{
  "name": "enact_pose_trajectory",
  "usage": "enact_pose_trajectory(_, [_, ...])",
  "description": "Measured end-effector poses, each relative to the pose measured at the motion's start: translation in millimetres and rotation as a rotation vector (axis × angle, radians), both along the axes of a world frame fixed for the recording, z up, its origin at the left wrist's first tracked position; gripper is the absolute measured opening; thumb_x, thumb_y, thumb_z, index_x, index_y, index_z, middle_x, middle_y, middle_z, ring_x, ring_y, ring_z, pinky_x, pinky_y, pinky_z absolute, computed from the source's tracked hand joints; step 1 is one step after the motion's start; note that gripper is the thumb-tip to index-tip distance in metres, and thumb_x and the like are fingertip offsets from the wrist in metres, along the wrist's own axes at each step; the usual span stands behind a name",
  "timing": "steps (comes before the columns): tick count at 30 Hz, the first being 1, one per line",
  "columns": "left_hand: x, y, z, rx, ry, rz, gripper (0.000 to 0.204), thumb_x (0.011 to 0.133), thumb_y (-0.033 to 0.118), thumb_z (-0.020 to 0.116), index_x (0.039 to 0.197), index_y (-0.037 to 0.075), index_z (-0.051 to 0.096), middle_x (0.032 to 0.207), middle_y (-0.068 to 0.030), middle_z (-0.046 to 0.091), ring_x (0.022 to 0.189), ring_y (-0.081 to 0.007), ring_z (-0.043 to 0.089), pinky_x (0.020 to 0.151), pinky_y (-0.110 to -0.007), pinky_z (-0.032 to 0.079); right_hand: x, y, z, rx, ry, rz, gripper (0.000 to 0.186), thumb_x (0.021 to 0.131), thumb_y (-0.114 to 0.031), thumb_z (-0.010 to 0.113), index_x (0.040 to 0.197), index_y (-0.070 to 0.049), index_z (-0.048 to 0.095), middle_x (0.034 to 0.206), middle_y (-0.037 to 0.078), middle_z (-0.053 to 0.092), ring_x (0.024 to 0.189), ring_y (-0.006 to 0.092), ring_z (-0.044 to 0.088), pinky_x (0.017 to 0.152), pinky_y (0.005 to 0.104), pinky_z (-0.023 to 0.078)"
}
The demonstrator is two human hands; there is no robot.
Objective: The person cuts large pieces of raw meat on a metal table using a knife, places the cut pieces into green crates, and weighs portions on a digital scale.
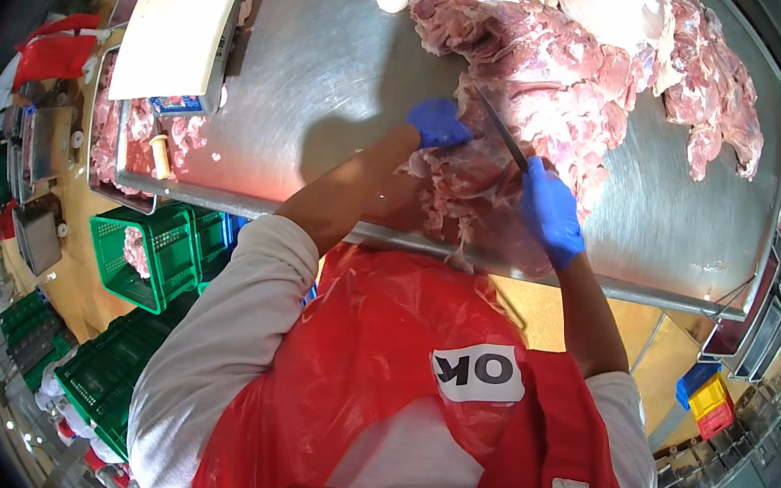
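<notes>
In my right hand (553,213), gloved in blue, is a knife (502,129). Its narrow blade points up and to the left, lying over raw meat (565,95). My left hand (439,123), also in a blue glove, grips the left edge of a piece of this pink meat, just left of the blade. Its fingertips are partly hidden against the flesh. The meat spreads in a loose heap from the table's near edge toward the far side, with pale fat and skin among it.
The steel table (336,52) has a raised rim. A white cutting board (184,19) rests tilted over a box at the left, beside a tray (95,171) of meat scraps and a pale cylindrical handle (160,157). Green crates (109,234) stand below. More meat (716,94) lies far right.
</notes>
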State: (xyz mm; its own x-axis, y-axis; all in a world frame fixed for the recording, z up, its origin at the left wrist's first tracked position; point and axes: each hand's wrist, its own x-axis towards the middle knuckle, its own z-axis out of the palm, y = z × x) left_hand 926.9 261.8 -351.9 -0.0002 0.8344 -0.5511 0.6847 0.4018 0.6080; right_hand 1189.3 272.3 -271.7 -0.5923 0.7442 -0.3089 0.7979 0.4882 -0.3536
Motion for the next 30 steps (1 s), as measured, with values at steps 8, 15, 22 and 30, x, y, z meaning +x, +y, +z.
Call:
enact_pose_trajectory(8, [9, -18, -21, 0.411, 0.021, 0.098, 0.04, 0.082, 0.04, 0.065, 0.091, 0.002, 0.07, 0.091, -0.0249, 0.068, 0.086, -0.0446, 0.065, 0.077, -0.051, 0.051, -120, 52, -22, 0.068, 0.001, 0.088, 0.022, 0.098, -0.014, 0.042, 0.109, 0.004, 0.05, 0.092, 0.028, 0.067, 0.086, 0.0464, 0.066, 0.075, 0.0549, 0.053])
enact_pose_trajectory(15, [8, -28, -7, 0.708, 0.019, 0.031, 0.019, 0.086, 0.02, 0.054, 0.086, 0.005, 0.065, 0.084, -0.022, 0.066, 0.079, -0.0432, 0.064, 0.071, -0.052, 0.051, -56, 17, -27, -0.011, -0.06, 0.177, 0.027, 0.099, -0.019, 0.044, 0.114, 0.004, 0.048, 0.092, 0.03, 0.066, 0.088, 0.0466, 0.065, 0.077, 0.0538, 0.053])
enact_pose_trajectory(22, [-20, -67, -13, 0.819, -0.197, 0.03, 0.018, 0.077, 0.017, 0.063, 0.09, 0.005, 0.061, 0.081, -0.0235, 0.063, 0.078, -0.0449, 0.062, 0.067, -0.051, 0.049, 88, -116, 67, -0.428, -0.419, -0.018, 0.027, 0.098, -0.016, 0.048, 0.12, -0.003, 0.042, 0.081, 0.032, 0.064, 0.077, 0.0525, 0.062, 0.065, 0.0614, 0.046])
enact_pose_trajectory(30, [-25, -88, 26, 0.735, -0.013, -0.036, 0.014, 0.081, 0.016, 0.064, 0.092, 0.007, 0.062, 0.083, -0.0214, 0.065, 0.079, -0.0425, 0.064, 0.067, -0.048, 0.051, -86, -1, 20, -0.039, 0.083, 0.121, 0.027, 0.098, -0.016, 0.042, 0.121, -0.003, 0.051, 0.092, 0.029, 0.065, 0.088, 0.048, 0.064, 0.077, 0.0548, 0.051])
